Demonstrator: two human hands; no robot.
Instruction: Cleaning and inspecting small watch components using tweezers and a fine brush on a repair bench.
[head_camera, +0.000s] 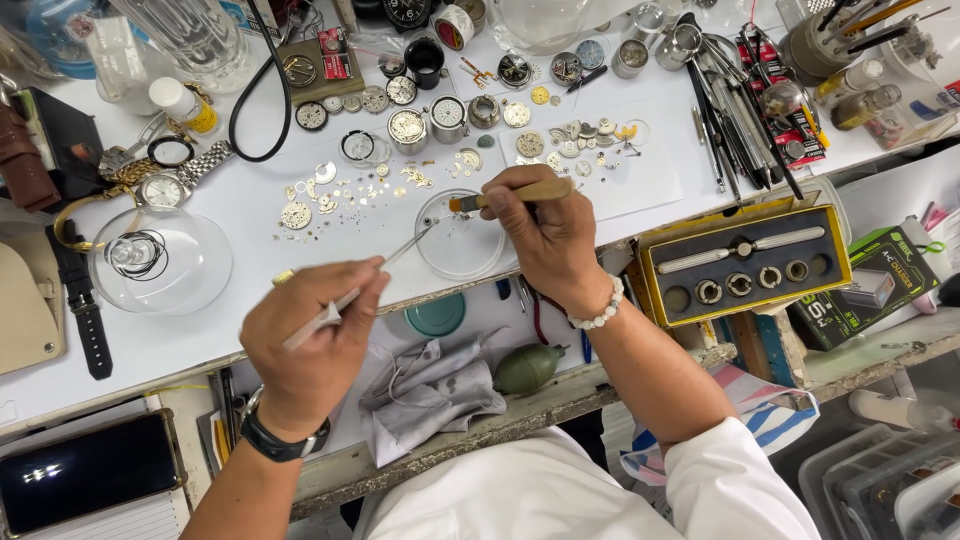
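Two hands at work over a small glass dish

The left hand (315, 340) pinches tweezers (360, 290) tight, tips reaching into the glass dish (462, 237) just beyond; the right hand (545, 235) past it closes around a wooden-handled brush (505, 197), bristles over the dish.

Tweezer tips (425, 232) too fine to show whether they pinch anything over the glass dish (462, 247). Brush (500, 196) bristles are a small smear, and its handle is partly covered by the right hand (545, 235). Tweezer shaft blurred inside the left hand (310, 340). Loose watch parts (340, 195) on the white mat are specks, kinds unreadable. Green blower (528, 368) half behind the forearm. Phone (85, 470) cut by the left edge, plastic bins (890, 480) by the bottom right corner (contents unclear). Tool pot (830, 35) clipped at the top.
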